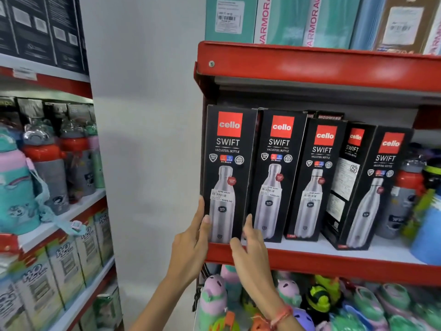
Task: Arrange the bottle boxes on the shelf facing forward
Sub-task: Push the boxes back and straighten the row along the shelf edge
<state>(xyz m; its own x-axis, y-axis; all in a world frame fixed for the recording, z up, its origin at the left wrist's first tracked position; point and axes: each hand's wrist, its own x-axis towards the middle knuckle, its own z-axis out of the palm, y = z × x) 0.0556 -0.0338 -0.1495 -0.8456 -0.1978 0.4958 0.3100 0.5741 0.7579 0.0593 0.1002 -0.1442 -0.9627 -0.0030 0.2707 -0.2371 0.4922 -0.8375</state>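
Note:
Several black Cello Swift bottle boxes stand in a row on the red shelf (310,266). The leftmost box (228,173) faces forward, and both hands hold its lower part. My left hand (191,240) grips its left edge with the thumb on the front. My right hand (249,247) presses its lower right corner, fingers reaching up between it and the second box (276,175). A third box (315,182) faces forward, slightly tilted. The fourth box (346,177) shows its side panel. The rightmost box (374,189) leans and faces somewhat left.
Teal boxes (286,20) fill the shelf above. Loose bottles (405,197) stand right of the boxes. Colourful children's bottles (322,304) crowd the shelf below. A second rack (47,163) on the left holds bottles and boxes. A white wall (148,139) separates the racks.

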